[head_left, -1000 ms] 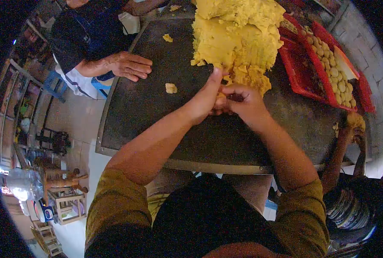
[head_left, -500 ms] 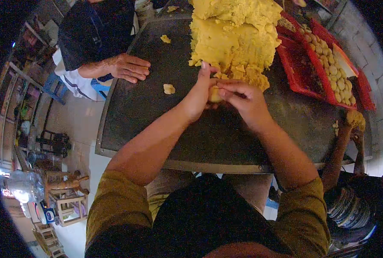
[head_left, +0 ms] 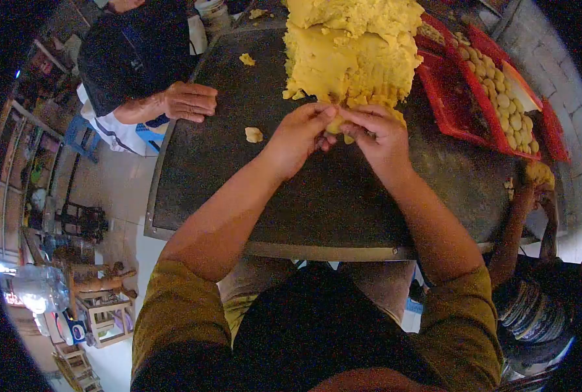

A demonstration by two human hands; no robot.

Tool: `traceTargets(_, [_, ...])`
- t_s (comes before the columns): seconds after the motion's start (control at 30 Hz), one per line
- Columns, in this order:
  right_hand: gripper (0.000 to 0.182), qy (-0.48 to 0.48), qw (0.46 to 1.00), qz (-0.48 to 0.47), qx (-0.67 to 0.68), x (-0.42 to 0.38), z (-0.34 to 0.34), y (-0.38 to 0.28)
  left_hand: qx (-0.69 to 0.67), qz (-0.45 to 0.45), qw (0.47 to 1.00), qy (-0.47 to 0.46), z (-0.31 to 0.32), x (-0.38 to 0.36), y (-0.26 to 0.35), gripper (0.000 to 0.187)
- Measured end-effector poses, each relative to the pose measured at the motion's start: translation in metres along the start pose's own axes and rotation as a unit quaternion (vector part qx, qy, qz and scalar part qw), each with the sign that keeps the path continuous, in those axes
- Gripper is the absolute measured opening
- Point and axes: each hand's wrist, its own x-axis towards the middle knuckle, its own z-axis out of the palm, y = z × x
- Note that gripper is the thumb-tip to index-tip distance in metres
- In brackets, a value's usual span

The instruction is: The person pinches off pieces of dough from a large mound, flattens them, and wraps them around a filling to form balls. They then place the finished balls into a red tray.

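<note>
A large block of yellow dough [head_left: 350,55] sits at the far side of the dark tabletop, its near edge crumbly. Just in front of that edge, my left hand [head_left: 297,136] and my right hand [head_left: 379,134] meet with fingertips pinched around a small piece of yellow dough [head_left: 335,125]. Fingers of both hands cover part of this piece. To the left of my left hand lies a loose pale lump of dough [head_left: 254,134]. Another yellow scrap [head_left: 246,59] rests farther back.
Red trays [head_left: 448,108] stand at the right, one filled with several small dough balls [head_left: 506,104]. A co-worker's hand [head_left: 191,102] rests at the table's left edge. At the lower right, another person's hands hold a yellow dough lump [head_left: 539,174]. The metal table edge [head_left: 330,252] runs before me.
My left hand's thumb, raised before, has come down and now pinches the dough piece with my right fingers. The co-worker's hand at the left has barely moved.
</note>
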Motion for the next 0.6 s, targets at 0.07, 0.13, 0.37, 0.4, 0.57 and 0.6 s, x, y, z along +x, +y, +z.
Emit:
traceTargets(0.07, [0.015,-0.03,1.0,0.0,0.0,0.0,-0.004,0.009,0.164,0.036,0.986,-0.014,-0.001,0.001,-0.001,0.032])
traceTargets(0.13, [0.015,-0.059,0.998,-0.001,-0.001,0.001,-0.005,0.006,0.178,0.041,0.983,-0.031,0.002,-0.001,-0.004,0.032])
traceTargets(0.37, [0.016,0.05,0.986,0.119,0.11,0.0,0.002,0.02,0.014,-0.031,0.994,-0.099,0.005,-0.002,-0.009,0.038])
traceTargets(0.4, [0.015,0.072,0.969,0.154,0.181,0.0,0.0,0.022,0.012,-0.031,0.995,-0.099,0.006,-0.003,-0.01,0.038])
traceTargets(0.57, [0.022,0.048,0.954,0.277,0.104,0.007,-0.016,0.019,0.721,0.224,0.651,-0.079,0.017,-0.024,-0.03,0.055])
traceTargets(0.6, [0.025,0.034,0.963,0.263,0.046,0.006,-0.016,0.017,0.714,0.157,0.673,-0.112,0.023,-0.027,-0.019,0.061])
